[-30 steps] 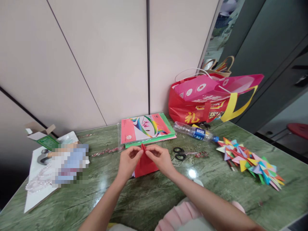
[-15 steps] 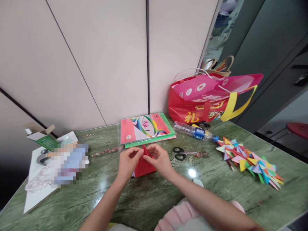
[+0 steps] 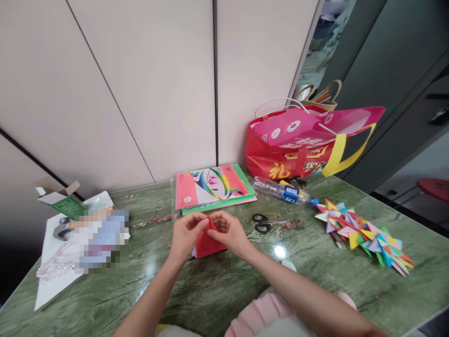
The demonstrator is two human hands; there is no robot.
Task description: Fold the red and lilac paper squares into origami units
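Observation:
A red sheet of folded paper (image 3: pixel 209 245) is pinched at its top between my two hands, above the green marbled table. My left hand (image 3: pixel 187 234) is closed on its left side, thumb and fingertips meeting near the peak. On the other side my right hand (image 3: pixel 230 233) grips the same paper with thumb and fingers. Beneath the red paper a sliver of pale purple shows at the lower left. Part of the fold is hidden behind my fingers.
Behind my hands lies a pack of coloured paper (image 3: pixel 213 187). To the right are black-handled scissors (image 3: pixel 264 223), a plastic bottle (image 3: pixel 286 192), a red bag (image 3: pixel 291 154) and several folded-paper pieces (image 3: pixel 365 234). A white board (image 3: pixel 49 281) holds a green box (image 3: pixel 68 206) on the left.
The upright red flap between my fingertips has been lowered and pressed closer together, and my fingers have drawn slightly nearer each other. The surroundings look unchanged.

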